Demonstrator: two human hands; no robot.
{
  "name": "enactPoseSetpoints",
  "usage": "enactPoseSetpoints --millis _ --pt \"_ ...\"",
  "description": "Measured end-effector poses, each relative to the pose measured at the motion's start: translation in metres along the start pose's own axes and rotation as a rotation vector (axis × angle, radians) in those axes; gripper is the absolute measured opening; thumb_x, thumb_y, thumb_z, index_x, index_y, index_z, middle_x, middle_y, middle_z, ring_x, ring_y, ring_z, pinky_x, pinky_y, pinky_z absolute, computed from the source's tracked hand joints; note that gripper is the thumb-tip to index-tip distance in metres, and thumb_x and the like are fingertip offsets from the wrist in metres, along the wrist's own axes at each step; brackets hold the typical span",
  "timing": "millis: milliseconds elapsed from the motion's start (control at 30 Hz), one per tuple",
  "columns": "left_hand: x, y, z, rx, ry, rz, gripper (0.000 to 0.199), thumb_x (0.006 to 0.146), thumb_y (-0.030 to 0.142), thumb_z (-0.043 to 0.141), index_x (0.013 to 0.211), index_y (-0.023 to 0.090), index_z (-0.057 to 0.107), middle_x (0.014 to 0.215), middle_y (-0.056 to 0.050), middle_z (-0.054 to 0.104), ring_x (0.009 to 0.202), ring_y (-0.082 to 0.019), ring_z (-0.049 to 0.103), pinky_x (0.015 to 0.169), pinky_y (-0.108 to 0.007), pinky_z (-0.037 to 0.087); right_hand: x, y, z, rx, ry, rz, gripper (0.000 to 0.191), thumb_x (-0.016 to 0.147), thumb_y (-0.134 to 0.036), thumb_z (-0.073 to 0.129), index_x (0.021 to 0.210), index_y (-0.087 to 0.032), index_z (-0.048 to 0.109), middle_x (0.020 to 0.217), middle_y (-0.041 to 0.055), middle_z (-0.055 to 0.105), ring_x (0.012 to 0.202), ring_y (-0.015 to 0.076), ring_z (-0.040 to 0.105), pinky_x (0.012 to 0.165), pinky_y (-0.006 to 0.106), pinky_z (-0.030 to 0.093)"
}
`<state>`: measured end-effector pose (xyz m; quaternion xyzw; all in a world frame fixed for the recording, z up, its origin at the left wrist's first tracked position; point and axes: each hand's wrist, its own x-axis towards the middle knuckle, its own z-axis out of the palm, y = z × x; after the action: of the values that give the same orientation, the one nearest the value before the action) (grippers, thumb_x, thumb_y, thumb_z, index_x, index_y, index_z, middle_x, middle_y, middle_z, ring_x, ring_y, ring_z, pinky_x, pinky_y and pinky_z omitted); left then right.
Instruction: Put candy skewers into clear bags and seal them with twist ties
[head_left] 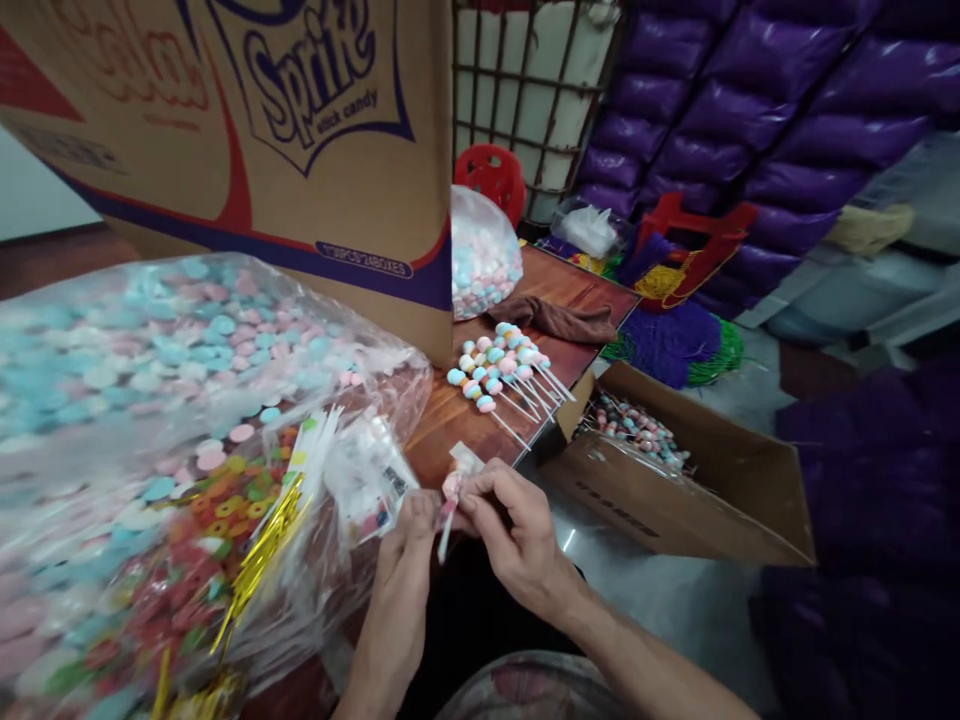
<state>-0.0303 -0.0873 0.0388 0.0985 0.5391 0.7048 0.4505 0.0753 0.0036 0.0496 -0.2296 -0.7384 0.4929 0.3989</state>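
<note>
Between my hands is a candy skewer (452, 487) in a clear wrapper, its white stick pointing down towards me. My left hand (405, 545) pinches the left side of the wrapper near the stick. From the other side, the fingers of my right hand (517, 530) close on the wrapped candy. Just beyond lies a batch of unwrapped candy skewers (501, 368) with pastel and orange pieces, sticks towards the table edge. Left of my hands are a stack of clear wrappers (371, 480), white sticks (319, 445) and gold twist ties (262, 555).
Loose pastel candies (187, 340) and gummy rings (232, 500) lie on plastic at left. A large printed carton (337, 220) stands behind. On the floor at right, an open cardboard box (675, 510) holds finished-looking skewers. A brown cloth (562, 320) lies on the table.
</note>
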Motion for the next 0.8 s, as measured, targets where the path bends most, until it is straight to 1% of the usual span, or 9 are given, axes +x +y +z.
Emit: enactPoseSetpoints --millis 100,200,333,400,500,600,667,733,800 --pt "0.004 -0.012 0.011 0.108 -0.046 0.017 0.023 0.078 0.042 0.078 0.076 0.02 0.072 0.078 -0.005 0.065 0.086 -0.022 0.061 0.078 -0.03 0.051 -0.003 -0.002 -0.011 0.087 0.037 0.081 0.022 0.098 -0.026 0.055 0.078 -0.02 0.063 0.077 0.0032 0.061 0.071 0.0184 0.056 0.068 0.03 0.045" --pt "0.007 -0.022 0.026 0.128 -0.062 0.061 0.02 0.078 0.037 0.077 0.082 0.018 0.076 0.087 -0.006 0.068 0.089 -0.02 0.061 0.085 -0.03 0.049 -0.014 0.001 -0.021 0.213 -0.008 0.279 0.028 0.099 -0.034 0.055 0.078 -0.02 0.068 0.068 0.0007 0.057 0.061 0.0158 0.05 0.059 0.027 0.042" --pt "0.008 -0.026 0.046 0.254 -0.033 0.154 0.007 0.076 0.026 0.078 0.073 0.02 0.075 0.076 -0.002 0.065 0.069 -0.015 0.056 0.067 -0.026 0.046 -0.039 0.014 -0.027 0.271 -0.068 0.421 0.028 0.093 -0.038 0.065 0.073 -0.018 0.067 0.063 -0.0007 0.053 0.057 0.0139 0.044 0.053 0.025 0.036" --pt "0.012 -0.022 0.046 0.392 -0.077 0.254 0.007 0.074 0.02 0.078 0.068 0.021 0.075 0.076 -0.004 0.067 0.077 -0.018 0.058 0.074 -0.027 0.046 -0.044 0.025 -0.035 0.32 0.0 0.474 0.03 0.09 -0.038 0.068 0.068 -0.018 0.065 0.061 -0.0011 0.05 0.054 0.0123 0.039 0.05 0.024 0.031" --pt "0.022 -0.013 0.027 0.56 0.004 0.373 0.011 0.081 0.017 0.07 0.083 0.024 0.078 0.088 -0.006 0.072 0.091 -0.021 0.061 0.089 -0.032 0.045 -0.032 0.044 -0.066 0.415 0.233 0.526 0.024 0.083 -0.037 0.077 0.071 -0.018 0.068 0.068 0.0015 0.056 0.054 0.0112 0.038 0.047 0.023 0.027" --pt "0.03 -0.006 -0.01 0.722 0.195 0.45 0.021 0.079 0.018 0.071 0.097 0.025 0.077 0.1 -0.008 0.073 0.101 -0.026 0.062 0.098 -0.038 0.044 -0.005 0.06 -0.106 0.544 0.463 0.522 0.026 0.072 -0.039 0.083 0.086 -0.019 0.074 0.077 0.0007 0.057 0.048 0.0062 0.024 0.044 0.021 0.026" --pt "0.034 -0.003 -0.035 0.899 0.264 0.519 0.026 0.082 0.017 0.066 0.107 0.025 0.074 0.112 -0.009 0.071 0.112 -0.028 0.06 0.105 -0.041 0.04 0.009 0.065 -0.12 0.536 0.524 0.512 0.028 0.071 -0.038 0.082 0.089 -0.018 0.075 0.083 0.0035 0.06 0.049 0.0067 0.028 0.044 0.021 0.028" --pt "0.037 -0.003 -0.054 0.992 0.318 0.553 0.031 0.086 0.019 0.06 0.115 0.023 0.07 0.118 -0.01 0.069 0.116 -0.029 0.059 0.107 -0.044 0.039 0.012 0.063 -0.112 0.483 0.496 0.474 0.025 0.074 -0.035 0.08 0.091 -0.018 0.075 0.085 0.0042 0.062 0.052 0.0078 0.035 0.045 0.021 0.03" --pt "0.04 -0.002 -0.064 1.054 0.349 0.556 0.031 0.087 0.021 0.059 0.118 0.023 0.068 0.118 -0.011 0.068 0.115 -0.029 0.06 0.106 -0.045 0.04 0.008 0.056 -0.085 0.382 0.373 0.418 0.02 0.082 -0.033 0.074 0.096 -0.019 0.075 0.082 0.0028 0.063 0.053 0.0094 0.04 0.048 0.022 0.033"
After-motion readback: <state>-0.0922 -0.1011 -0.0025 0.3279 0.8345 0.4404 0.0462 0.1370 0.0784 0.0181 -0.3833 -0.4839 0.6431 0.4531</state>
